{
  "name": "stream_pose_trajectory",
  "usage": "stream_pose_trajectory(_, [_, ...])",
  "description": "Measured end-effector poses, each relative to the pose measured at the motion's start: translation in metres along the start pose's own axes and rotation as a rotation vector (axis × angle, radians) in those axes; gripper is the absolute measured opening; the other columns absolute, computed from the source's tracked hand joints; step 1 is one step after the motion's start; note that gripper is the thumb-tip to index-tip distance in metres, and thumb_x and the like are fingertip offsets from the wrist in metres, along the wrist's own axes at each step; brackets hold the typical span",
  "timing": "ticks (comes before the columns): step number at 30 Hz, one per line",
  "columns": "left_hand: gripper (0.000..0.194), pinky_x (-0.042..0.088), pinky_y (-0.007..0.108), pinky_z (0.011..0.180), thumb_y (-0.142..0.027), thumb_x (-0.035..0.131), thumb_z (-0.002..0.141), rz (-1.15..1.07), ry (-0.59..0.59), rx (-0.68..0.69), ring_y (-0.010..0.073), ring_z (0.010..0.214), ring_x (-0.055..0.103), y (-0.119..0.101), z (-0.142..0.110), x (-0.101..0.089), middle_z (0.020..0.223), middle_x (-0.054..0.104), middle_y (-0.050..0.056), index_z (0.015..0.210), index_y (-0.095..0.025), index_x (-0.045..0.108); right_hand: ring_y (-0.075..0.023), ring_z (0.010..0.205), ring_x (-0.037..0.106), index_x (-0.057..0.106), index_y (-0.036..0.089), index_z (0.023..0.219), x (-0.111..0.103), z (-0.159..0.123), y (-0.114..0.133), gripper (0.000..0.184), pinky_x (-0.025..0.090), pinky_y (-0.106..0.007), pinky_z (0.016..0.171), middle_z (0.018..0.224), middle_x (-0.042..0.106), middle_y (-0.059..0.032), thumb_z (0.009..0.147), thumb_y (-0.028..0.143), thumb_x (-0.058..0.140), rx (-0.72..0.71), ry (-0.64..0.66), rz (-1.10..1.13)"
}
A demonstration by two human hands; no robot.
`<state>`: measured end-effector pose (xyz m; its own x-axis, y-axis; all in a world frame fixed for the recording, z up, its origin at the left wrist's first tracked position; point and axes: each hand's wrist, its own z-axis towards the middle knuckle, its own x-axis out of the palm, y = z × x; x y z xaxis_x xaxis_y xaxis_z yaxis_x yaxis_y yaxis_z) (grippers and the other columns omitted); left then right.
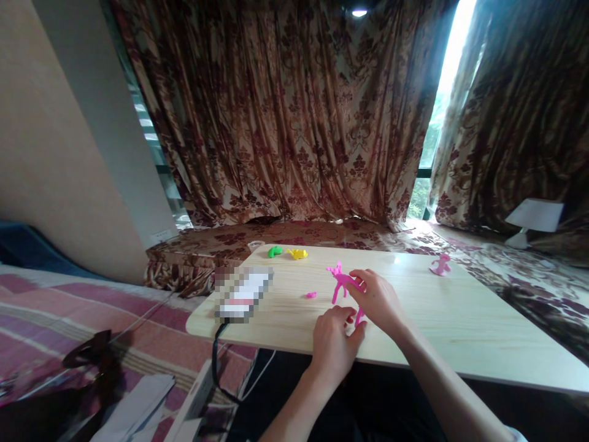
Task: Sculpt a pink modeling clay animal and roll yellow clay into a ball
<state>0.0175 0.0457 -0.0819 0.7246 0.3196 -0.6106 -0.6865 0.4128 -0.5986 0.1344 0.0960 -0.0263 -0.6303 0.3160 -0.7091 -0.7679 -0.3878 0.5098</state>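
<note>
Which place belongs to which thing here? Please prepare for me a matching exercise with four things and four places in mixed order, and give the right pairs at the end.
Things
1. Pink legged figure
2. Green piece
3. Lamp
4. Small pink lump

Places
A. Off the table, at the right side of the view
B. Alone on the tabletop, a little left of the hands
C. Held by the right hand
D. Near the table's far edge, beside the yellow piece

Right pairs: 1-C, 2-D, 3-A, 4-B
</note>
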Motion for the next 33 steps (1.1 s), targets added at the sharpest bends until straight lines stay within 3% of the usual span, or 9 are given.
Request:
stream_pose_trajectory(8, [0.023,0.044,0.026,0.065,-0.026,0.049,0.083,-0.048,-0.003,-0.021,0.0146,0.067,0.058,0.007,0.006,-0.001,0.077,0.065,0.001,0.100,-0.023,0.064,-0.0180,0.078,0.063,0.066,0.021,0.099,-0.005,-0.003,0.001,0.028,0.047,-0.028,0.069,0.091,0.068,-0.0051,0.087,0.036,0.046,-0.066,0.077,0.215])
stream_pose_trajectory(11, [0.024,0.044,0.026,0.064,-0.026,0.047,0.084,-0.064,-0.001,-0.023,0.0147,0.067,0.058,0.007,0.006,-0.003,0.077,0.065,0.001,0.100,-0.023,0.064,-0.0175,0.090,0.063,0.063,0.021,0.104,-0.013,-0.009,-0.013,0.030,0.049,-0.029,0.077,0.099,0.068,-0.0049,0.089,0.031,0.039,-0.085,0.114,0.323])
stream_pose_trajectory(14, [0.022,0.044,0.026,0.064,-0.028,0.048,0.085,-0.083,0.012,-0.015,0.0148,0.066,0.059,0.004,0.004,-0.005,0.078,0.067,0.001,0.098,-0.024,0.065,-0.0187,0.093,0.063,0.060,0.019,0.109,-0.019,-0.021,-0.033,0.030,0.052,-0.031,0.075,0.107,0.066,-0.0073,0.086,0.028,0.045,-0.073,0.138,0.381])
stream_pose_trajectory(19, [0.021,0.045,0.026,0.069,-0.025,0.050,0.084,-0.093,0.032,0.010,0.0166,0.074,0.061,-0.001,0.004,-0.003,0.084,0.068,0.003,0.098,-0.023,0.065,-0.0216,0.089,0.062,0.064,0.020,0.104,-0.011,-0.042,-0.051,0.031,0.051,-0.034,0.072,0.100,0.067,-0.0061,0.073,0.024,0.059,-0.059,0.173,0.356])
stream_pose_trajectory(25, [0.020,0.044,0.026,0.066,-0.020,0.053,0.080,-0.061,0.049,0.025,0.0160,0.069,0.059,0.001,0.005,-0.006,0.075,0.066,0.002,0.096,-0.022,0.065,-0.0184,0.077,0.061,0.069,0.020,0.088,0.001,-0.043,-0.051,0.018,0.047,-0.030,0.070,0.081,0.067,-0.0027,0.076,0.019,0.055,-0.065,0.171,0.279])
stream_pose_trajectory(33, [0.020,0.044,0.029,0.071,-0.017,0.058,0.075,-0.035,0.037,0.055,0.0177,0.074,0.059,-0.003,0.003,-0.009,0.077,0.065,0.003,0.093,-0.022,0.065,-0.0184,0.077,0.060,0.070,0.022,0.087,-0.005,-0.048,-0.051,0.018,0.046,-0.029,0.070,0.079,0.065,-0.0028,0.076,0.020,0.057,-0.079,0.163,0.215])
